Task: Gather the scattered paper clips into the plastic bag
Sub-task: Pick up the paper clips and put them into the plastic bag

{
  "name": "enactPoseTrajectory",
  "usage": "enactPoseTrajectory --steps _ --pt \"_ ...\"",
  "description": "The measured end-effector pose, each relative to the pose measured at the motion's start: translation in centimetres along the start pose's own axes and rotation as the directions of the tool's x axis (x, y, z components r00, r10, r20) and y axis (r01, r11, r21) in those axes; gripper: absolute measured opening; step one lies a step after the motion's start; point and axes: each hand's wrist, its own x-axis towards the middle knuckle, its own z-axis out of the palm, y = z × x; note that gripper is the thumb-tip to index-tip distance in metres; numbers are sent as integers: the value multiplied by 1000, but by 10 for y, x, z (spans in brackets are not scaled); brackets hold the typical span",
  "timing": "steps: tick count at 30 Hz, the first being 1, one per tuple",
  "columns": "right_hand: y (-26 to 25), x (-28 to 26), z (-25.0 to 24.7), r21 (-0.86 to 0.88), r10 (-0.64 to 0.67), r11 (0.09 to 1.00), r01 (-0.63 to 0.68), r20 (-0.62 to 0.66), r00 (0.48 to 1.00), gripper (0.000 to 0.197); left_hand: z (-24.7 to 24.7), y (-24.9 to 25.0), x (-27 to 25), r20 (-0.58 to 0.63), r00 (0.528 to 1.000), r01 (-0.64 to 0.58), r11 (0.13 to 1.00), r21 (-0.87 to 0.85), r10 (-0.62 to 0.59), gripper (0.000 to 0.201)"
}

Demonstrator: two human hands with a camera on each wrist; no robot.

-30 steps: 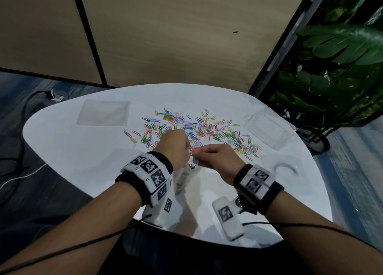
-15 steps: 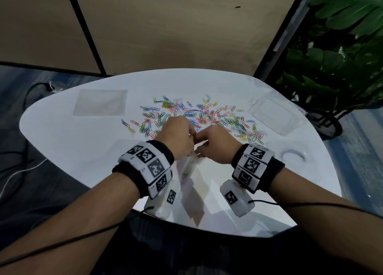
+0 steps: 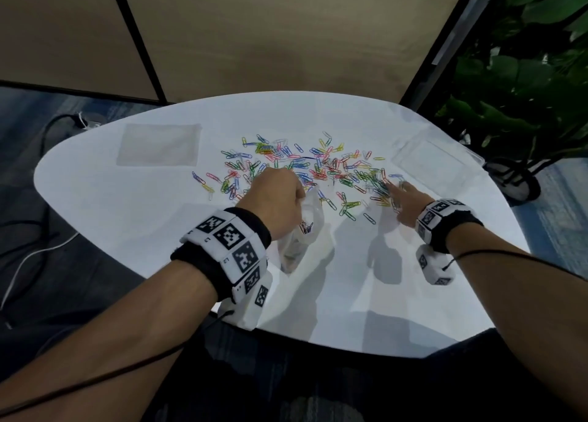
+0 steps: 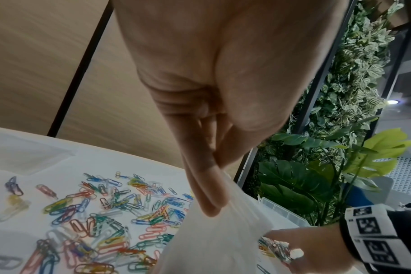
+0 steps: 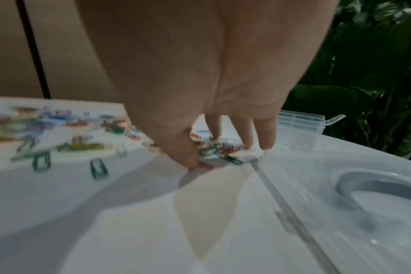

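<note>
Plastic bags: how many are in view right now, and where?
2. One plastic bag hangs from the left hand over the table. A second, flat bag lies at its far left. The arms could hide another.

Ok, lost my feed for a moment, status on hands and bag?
Left hand pinches plastic bag open above table. Right hand, fingers spread, on paper clips at the pile's right edge. Few clips bagged. Nothing blocking.
</note>
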Motion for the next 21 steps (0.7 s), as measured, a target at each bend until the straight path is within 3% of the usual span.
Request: enactPoseTrajectory --steps 5,7,10,13,15,17,18,21 --pt "-14 -2 6 -91 -116 991 97 -242 963 52 -2 -2 2 -3 1000 -1 1000 28 1 27" --pt "-20 -2 2 -112 -103 991 74 -281 954 34 -1 -2 3 3 1000 0 999 42 0 28" --pt "-30 -8 -6 -98 -39 995 13 -267 963 24 -1 -1 2 5 1000 -5 997 72 5 27" --pt "-31 -11 -11 94 95 993 -73 -260 961 19 -3 -1 2 12 1000 -9 997 83 8 26" --pt "-24 -12 -17 297 213 945 -138 -237 948 12 -3 -1 4 12 1000 -4 996 85 3 26" --pt "-17 -15 -27 561 310 805 -193 -120 943 5 -3 -1 4 12 1000 -3 997 82 2 27" --pt "-17 -18 -33 710 312 675 -198 -33 949 9 -2 0 4 10 1000 -4 996 85 3 27" --pt "-38 -43 -61 986 183 91 -138 119 976 23 0 1 4 12 1000 -6 996 88 5 26"
